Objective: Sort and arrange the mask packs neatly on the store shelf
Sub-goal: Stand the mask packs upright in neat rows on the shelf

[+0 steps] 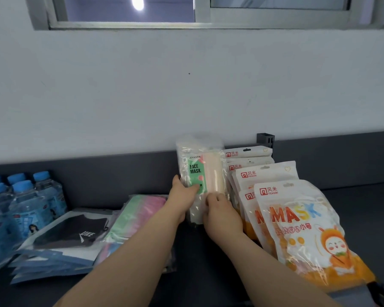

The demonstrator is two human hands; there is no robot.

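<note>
A clear pack with a green FACE MASK label (200,171) stands upright on the dark shelf (208,258) against its back panel. My left hand (183,197) grips its left edge and my right hand (220,210) holds its lower right side. Right beside it leans a row of white-and-orange MASK packs (297,222) with a cartoon figure, several deep. To the left lies a flat pile of pastel green and pink mask packs (138,216). Further left, black mask packs (69,234) in clear sleeves lie stacked on blue-edged packs.
Shrink-wrapped water bottles with blue caps (20,204) stand at the far left of the shelf. A dark metal bracket (265,140) sticks up behind the orange packs. A white wall and a window rise behind the shelf.
</note>
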